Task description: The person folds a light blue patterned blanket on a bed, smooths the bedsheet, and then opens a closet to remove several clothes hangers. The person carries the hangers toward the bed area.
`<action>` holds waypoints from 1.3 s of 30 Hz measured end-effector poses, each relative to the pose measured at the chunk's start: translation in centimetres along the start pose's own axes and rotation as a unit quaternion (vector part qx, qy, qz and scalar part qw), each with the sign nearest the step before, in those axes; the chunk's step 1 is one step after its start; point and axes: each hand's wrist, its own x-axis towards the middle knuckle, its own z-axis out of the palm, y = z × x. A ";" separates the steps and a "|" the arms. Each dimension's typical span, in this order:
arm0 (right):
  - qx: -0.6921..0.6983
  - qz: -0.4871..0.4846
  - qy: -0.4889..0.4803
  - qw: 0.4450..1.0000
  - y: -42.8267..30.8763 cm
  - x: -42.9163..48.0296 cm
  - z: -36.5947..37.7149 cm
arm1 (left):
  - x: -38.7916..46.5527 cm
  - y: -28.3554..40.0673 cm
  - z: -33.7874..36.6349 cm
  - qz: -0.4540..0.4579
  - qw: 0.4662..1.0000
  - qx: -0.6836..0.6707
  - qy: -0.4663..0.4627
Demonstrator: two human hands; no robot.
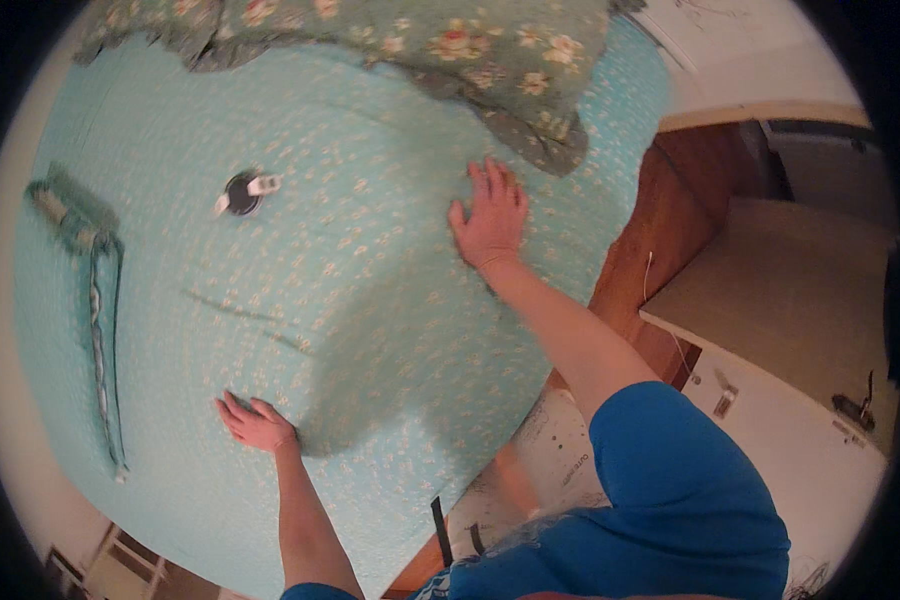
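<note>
A turquoise bed sheet (330, 232) with a small flower print covers the bed before me. My right hand (493, 214) rests palm down on it, fingers spread, below a green floral pillow or quilt (487, 60) with a ruffled edge. My left hand (255, 425) lies lower on the sheet, to the left, with its thumb apart and nothing in it. Faint creases (251, 315) run across the fabric above that hand. Between the hands a broad shadow falls over the sheet.
Farther left on the bed lie a dark round object with white tabs (244, 193) and a long folded turquoise cloth (105, 352). At the right stand a brown-topped cabinet (780, 292) and a reddish-brown floor (637, 247). A pale mat (555, 457) bearing writing lies by the bed.
</note>
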 end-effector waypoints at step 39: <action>0.279 0.073 -0.273 0.918 18.5 18.2 -8.1 | 5.7 43.8 3.9 0.086 0.990 -0.078 -0.086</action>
